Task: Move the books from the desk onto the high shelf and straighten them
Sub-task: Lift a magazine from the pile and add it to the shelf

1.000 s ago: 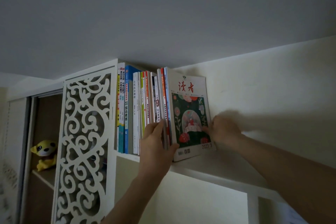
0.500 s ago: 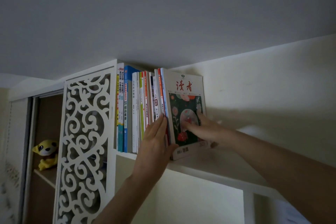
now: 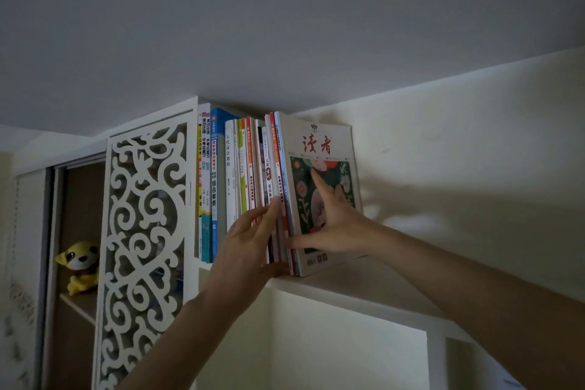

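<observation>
A row of several books (image 3: pixel 240 174) stands upright on the high white shelf (image 3: pixel 364 288), close under the ceiling. The rightmost is a magazine (image 3: pixel 326 149) with red characters and a dark floral cover, facing right. My left hand (image 3: pixel 250 241) lies flat with straight fingers against the spines in the middle of the row. My right hand (image 3: pixel 332 215) presses on the magazine's cover, index finger stretched up and thumb along its lower spine edge. The books' lower spines are hidden behind my hands.
A white carved lattice panel (image 3: pixel 145 231) borders the row on the left. Behind it, a yellow plush toy (image 3: pixel 79 266) sits on a lower wooden shelf. The shelf runs on to the right, with a wall behind and a white compartment (image 3: pixel 348 342) below.
My right hand moved from beside the magazine onto its cover and slid upward. The magazine went from leaning right to standing against the row. My left hand stayed on the spines.
</observation>
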A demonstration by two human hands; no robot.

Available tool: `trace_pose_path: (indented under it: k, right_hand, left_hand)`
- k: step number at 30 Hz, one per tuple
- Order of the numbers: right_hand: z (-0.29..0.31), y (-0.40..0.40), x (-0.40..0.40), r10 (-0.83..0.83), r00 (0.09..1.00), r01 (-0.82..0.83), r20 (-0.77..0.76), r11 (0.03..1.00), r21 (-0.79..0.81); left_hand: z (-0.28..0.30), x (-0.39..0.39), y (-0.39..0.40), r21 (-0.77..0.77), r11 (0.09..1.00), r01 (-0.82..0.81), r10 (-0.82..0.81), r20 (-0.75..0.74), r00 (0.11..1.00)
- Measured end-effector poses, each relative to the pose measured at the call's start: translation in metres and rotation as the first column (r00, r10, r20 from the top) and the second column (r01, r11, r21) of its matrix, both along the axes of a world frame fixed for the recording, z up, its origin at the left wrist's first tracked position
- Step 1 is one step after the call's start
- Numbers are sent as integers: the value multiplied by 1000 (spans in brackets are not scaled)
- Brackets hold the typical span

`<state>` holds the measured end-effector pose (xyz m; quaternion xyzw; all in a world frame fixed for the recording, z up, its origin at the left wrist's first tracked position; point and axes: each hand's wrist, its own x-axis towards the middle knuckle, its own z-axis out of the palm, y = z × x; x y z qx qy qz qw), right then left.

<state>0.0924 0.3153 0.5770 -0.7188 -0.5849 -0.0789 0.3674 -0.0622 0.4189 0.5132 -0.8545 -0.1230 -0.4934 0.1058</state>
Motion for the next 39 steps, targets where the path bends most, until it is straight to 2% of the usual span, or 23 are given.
trace_pose_path:
  k: [2, 4, 8, 10, 12, 17, 19, 24, 28, 32, 35, 37, 39]
  right_hand:
    - [0, 3, 0, -17, 1000, 16, -26, 1000, -26]
    - [2, 3, -1, -14, 999, 12, -45, 999, -37]
    - [-3, -3, 11, -35, 985, 46, -170, 997, 62]
    - [-6, -9, 22, -53, 957, 70, -287, 996, 51]
    - [-6, -15, 25, -23, 943, 30, -332, 999, 15]
    - [-6, -9, 16, 3, 971, -15, -239, 999, -46]
    - [-9, -3, 17, -20, 965, 13, -261, 1000, -29]
    - [-13, -8, 20, 37, 953, -56, -300, 997, -55]
    - [-14, -14, 16, 13, 985, -28, -170, 996, -87]
    - [-7, -30, 10, 31, 995, -47, -95, 983, -177]
    - [-13, -43, 6, -9, 999, -2, -41, 963, -268]
    - [-20, -54, -1, -44, 998, 31, -48, 972, -234]
    - [-27, -73, -13, -74, 997, 68, -37, 989, -135]
  left_hand:
    - [5, 1, -3, 55, 993, -106, 106, -3, 994]
    - [7, -1, -2, 98, 988, -116, 116, 4, 993]
    - [2, -3, 3, 89, 995, 44, -42, -31, 999]
    - [3, -1, -1, 49, 994, 99, -97, -40, 994]
    - [5, 1, -7, -19, 990, 137, -137, -35, 990]
    - [4, 1, -11, -111, 978, 178, -180, -6, 984]
    - [3, 0, -10, -125, 976, 180, -183, -17, 983]
    - [0, 1, -7, -74, 986, 149, -149, 3, 989]
    - [3, 1, -12, -16, 999, 52, -52, -23, 998]
    - [-1, -3, -16, -37, 995, 94, -92, 55, 994]
    - [0, 0, -23, -60, 994, 91, -84, 104, 991]
    - [0, -1, -32, -57, 997, 61, -54, 106, 993]
    - [-4, -8, -49, -38, 998, 50, -45, 121, 992]
